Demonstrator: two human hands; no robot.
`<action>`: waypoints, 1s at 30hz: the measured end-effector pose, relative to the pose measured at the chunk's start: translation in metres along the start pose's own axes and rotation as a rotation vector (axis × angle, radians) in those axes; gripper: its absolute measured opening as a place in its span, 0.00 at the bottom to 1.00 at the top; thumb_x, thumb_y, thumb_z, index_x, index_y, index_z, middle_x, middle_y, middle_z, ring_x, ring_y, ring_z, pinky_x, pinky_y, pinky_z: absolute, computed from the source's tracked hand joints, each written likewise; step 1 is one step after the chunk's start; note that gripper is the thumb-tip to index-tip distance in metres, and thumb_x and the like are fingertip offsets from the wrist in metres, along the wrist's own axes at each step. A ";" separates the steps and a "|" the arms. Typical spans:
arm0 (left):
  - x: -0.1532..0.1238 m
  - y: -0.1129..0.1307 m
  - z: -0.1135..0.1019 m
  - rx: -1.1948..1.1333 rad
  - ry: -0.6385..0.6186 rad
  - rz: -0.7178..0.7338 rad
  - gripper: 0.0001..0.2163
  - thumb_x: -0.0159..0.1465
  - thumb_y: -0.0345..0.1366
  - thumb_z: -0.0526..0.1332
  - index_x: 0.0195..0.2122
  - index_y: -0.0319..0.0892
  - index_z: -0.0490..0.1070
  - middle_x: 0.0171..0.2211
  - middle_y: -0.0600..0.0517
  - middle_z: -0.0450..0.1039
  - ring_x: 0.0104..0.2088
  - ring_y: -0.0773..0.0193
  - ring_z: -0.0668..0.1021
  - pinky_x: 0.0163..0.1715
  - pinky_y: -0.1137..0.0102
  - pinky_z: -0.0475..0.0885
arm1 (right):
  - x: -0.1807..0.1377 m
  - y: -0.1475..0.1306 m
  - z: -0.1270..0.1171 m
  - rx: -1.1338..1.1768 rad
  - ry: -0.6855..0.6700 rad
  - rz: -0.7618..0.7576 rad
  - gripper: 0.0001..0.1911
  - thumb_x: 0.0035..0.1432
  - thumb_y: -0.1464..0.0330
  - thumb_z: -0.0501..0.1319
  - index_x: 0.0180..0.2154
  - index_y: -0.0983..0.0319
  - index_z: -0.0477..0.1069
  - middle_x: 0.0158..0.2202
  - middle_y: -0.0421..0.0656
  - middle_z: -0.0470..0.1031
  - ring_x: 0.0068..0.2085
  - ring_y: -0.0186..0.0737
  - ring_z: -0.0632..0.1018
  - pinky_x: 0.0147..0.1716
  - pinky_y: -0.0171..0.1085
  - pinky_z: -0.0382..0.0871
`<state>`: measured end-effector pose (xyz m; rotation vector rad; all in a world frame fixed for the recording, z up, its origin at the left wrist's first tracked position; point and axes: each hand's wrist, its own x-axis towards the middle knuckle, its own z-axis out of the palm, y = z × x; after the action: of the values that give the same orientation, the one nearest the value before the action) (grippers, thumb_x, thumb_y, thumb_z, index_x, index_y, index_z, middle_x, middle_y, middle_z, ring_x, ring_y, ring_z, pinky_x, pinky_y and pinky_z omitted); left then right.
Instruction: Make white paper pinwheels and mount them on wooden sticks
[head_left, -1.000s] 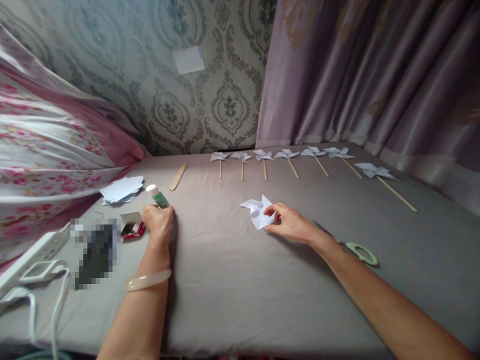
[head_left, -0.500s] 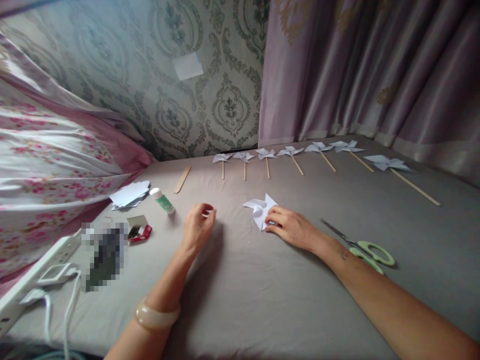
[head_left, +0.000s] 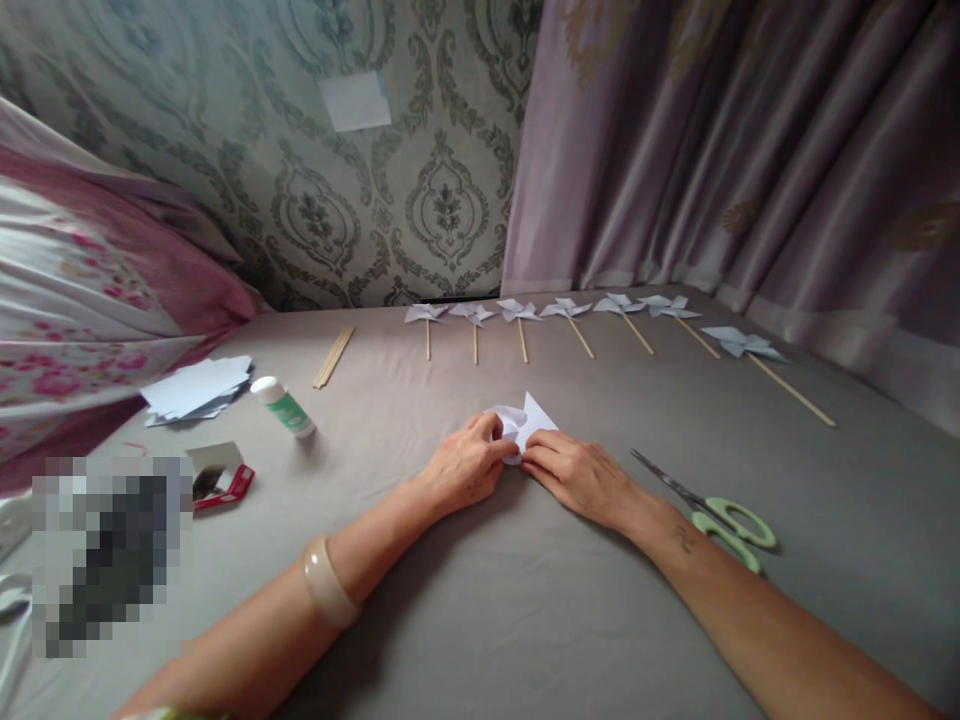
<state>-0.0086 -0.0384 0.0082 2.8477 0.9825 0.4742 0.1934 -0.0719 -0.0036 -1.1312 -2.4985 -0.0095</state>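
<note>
A half-folded white paper pinwheel [head_left: 526, 420] lies on the grey sheet in the middle. My left hand [head_left: 466, 467] and my right hand [head_left: 576, 474] meet at its near edge, the fingertips of both pinching and pressing the paper. My left wrist wears a pale bangle [head_left: 324, 596]. A glue stick [head_left: 283, 407] with a white cap and green label lies on the sheet to the left, apart from both hands. Green-handled scissors [head_left: 718, 517] lie to the right of my right forearm.
Several finished paper pinwheels on wooden sticks [head_left: 570, 322] lie in a row at the back. Spare sticks [head_left: 333, 357], a stack of white paper squares [head_left: 196, 388] and a small red box [head_left: 220, 477] lie on the left. Floral bedding [head_left: 82, 310] and a curtain [head_left: 720, 150] border the surface.
My left hand let go of the glue stick, which now lies on the sheet, and moved right to join my right hand on the paper pinwheel.
</note>
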 end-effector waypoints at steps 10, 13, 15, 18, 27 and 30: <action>-0.011 0.004 -0.002 -0.010 0.049 0.018 0.12 0.61 0.26 0.54 0.37 0.42 0.77 0.38 0.47 0.67 0.39 0.61 0.69 0.38 0.68 0.71 | -0.002 -0.018 -0.014 0.078 -0.098 0.075 0.12 0.67 0.68 0.52 0.38 0.61 0.74 0.38 0.46 0.75 0.41 0.42 0.76 0.41 0.41 0.72; -0.012 0.005 -0.001 -0.005 0.064 0.034 0.12 0.62 0.27 0.54 0.35 0.42 0.77 0.37 0.47 0.67 0.38 0.61 0.69 0.38 0.68 0.71 | -0.002 -0.023 -0.017 0.120 -0.097 0.111 0.11 0.66 0.68 0.53 0.37 0.60 0.74 0.37 0.45 0.74 0.40 0.41 0.76 0.41 0.40 0.71; -0.012 0.005 -0.001 -0.008 0.065 0.038 0.12 0.62 0.27 0.54 0.35 0.42 0.78 0.36 0.47 0.67 0.38 0.61 0.69 0.38 0.68 0.70 | -0.002 -0.024 -0.017 0.189 -0.085 0.154 0.11 0.66 0.68 0.53 0.37 0.59 0.74 0.37 0.44 0.75 0.40 0.40 0.76 0.41 0.39 0.70; -0.011 0.005 -0.002 -0.011 0.059 0.035 0.11 0.61 0.26 0.55 0.34 0.41 0.77 0.37 0.47 0.67 0.38 0.61 0.69 0.37 0.68 0.70 | -0.001 -0.023 -0.015 0.283 -0.067 0.242 0.10 0.66 0.68 0.53 0.36 0.60 0.73 0.37 0.43 0.75 0.39 0.39 0.76 0.40 0.37 0.68; -0.011 0.006 -0.002 -0.004 0.085 0.049 0.10 0.60 0.26 0.55 0.32 0.41 0.77 0.38 0.46 0.68 0.39 0.61 0.69 0.39 0.67 0.70 | 0.004 -0.023 -0.004 0.282 0.052 0.515 0.09 0.63 0.69 0.55 0.32 0.60 0.73 0.32 0.42 0.76 0.32 0.38 0.76 0.33 0.36 0.65; -0.011 0.006 -0.002 -0.011 0.098 0.046 0.11 0.60 0.25 0.55 0.33 0.41 0.77 0.38 0.46 0.68 0.39 0.60 0.68 0.39 0.66 0.70 | 0.007 -0.023 -0.001 0.234 0.105 0.555 0.09 0.61 0.68 0.56 0.32 0.60 0.74 0.30 0.43 0.77 0.29 0.38 0.75 0.30 0.36 0.64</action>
<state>-0.0143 -0.0497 0.0082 2.8673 0.9279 0.6267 0.1729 -0.0822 0.0030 -1.6240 -1.9573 0.3560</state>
